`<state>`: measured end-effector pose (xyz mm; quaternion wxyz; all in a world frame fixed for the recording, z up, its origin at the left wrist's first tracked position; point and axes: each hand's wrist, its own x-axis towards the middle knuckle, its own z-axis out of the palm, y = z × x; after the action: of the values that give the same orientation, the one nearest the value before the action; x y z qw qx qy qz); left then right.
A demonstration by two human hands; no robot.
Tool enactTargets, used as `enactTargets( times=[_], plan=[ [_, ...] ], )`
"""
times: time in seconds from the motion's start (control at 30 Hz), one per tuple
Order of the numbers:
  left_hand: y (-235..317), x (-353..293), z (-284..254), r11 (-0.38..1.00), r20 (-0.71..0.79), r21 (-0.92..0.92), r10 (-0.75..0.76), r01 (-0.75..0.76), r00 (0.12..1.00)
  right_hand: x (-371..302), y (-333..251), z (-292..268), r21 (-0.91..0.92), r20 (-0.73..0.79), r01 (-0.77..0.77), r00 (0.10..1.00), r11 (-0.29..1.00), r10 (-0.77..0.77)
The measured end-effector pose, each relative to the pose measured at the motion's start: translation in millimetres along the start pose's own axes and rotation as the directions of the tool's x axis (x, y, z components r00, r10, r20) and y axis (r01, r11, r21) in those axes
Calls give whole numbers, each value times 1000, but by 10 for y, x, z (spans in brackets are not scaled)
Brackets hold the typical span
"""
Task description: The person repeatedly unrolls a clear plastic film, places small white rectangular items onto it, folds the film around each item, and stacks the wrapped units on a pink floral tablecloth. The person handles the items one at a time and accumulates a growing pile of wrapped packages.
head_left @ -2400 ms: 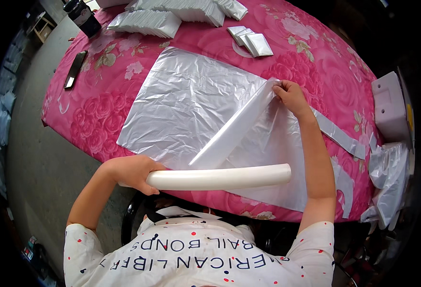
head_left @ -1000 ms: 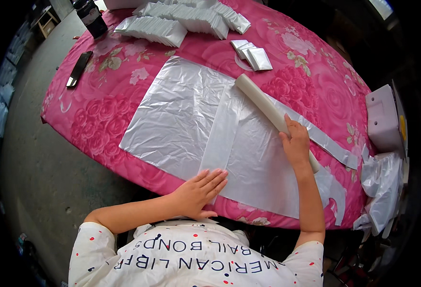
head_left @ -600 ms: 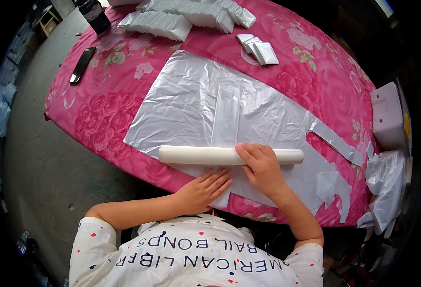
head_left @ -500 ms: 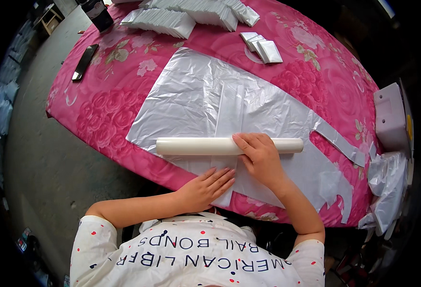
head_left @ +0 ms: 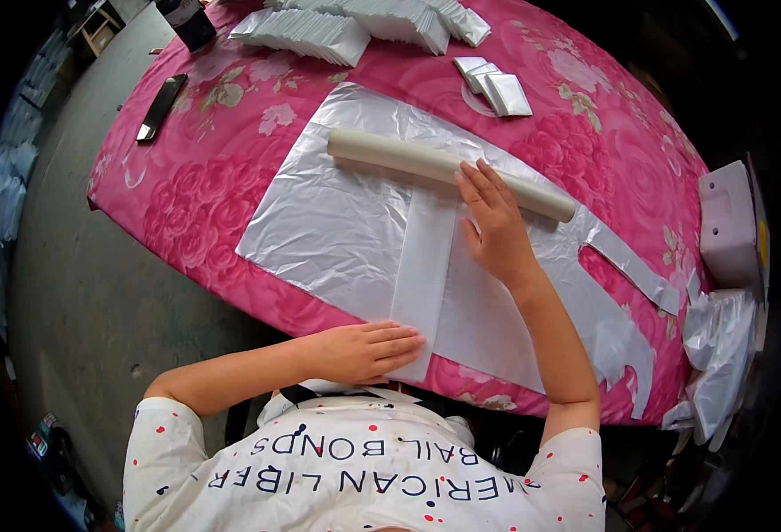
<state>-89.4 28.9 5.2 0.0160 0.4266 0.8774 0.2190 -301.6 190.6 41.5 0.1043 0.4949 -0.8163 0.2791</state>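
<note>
A thin, shiny white plastic sheet (head_left: 320, 213), cut with strap-like strips at its right end much like an apron, lies spread over the table. A folded band (head_left: 426, 266) of the same film runs across its middle toward me. On the far part of the sheet rests a smooth whitish tube (head_left: 390, 152), slanting down to the right. My right hand (head_left: 495, 226) lies on top of the tube with fingers stretched out, not wrapped round it. At the near edge, my left hand (head_left: 368, 352) is flat, its fingertips on the band's near end.
A pink flowered cloth (head_left: 200, 213) covers the table. Rows of folded white packets (head_left: 311, 37) stand at the back, with several more packets (head_left: 495, 87) beside them. A phone (head_left: 161, 108) and a dark bottle (head_left: 187, 22) lie left. A white box (head_left: 727, 213) and crumpled film (head_left: 718, 341) sit right.
The tube has moved away from me across the sheet and now slants, my right hand going with it. More of the band shows. My left hand has shifted slightly nearer to me.
</note>
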Motion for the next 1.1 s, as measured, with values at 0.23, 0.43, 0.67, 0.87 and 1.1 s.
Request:
enactTargets(
  times=[0.23,0.43,0.67,0.87,1.1],
  plan=[
    [-60,17,-103,987,-118,94,145,-134,982,-671,-495,-46,307,388,80,899,948,-202],
    [-75,21,-128,949,-347,-305,-34,-78,937,-725,-583,-52,300,300,32,946,954,-126],
    [-191,165,-217,974,-205,138,-151,182,967,-787,-603,87,163,137,43,988,986,-66],
    [-217,217,-139,943,-307,92,-279,320,910,-753,-527,-35,199,189,-53,982,979,14],
    [-207,424,-477,569,21,-441,-767,694,642,-463,-393,-63,400,511,-722,687,565,516]
  ],
)
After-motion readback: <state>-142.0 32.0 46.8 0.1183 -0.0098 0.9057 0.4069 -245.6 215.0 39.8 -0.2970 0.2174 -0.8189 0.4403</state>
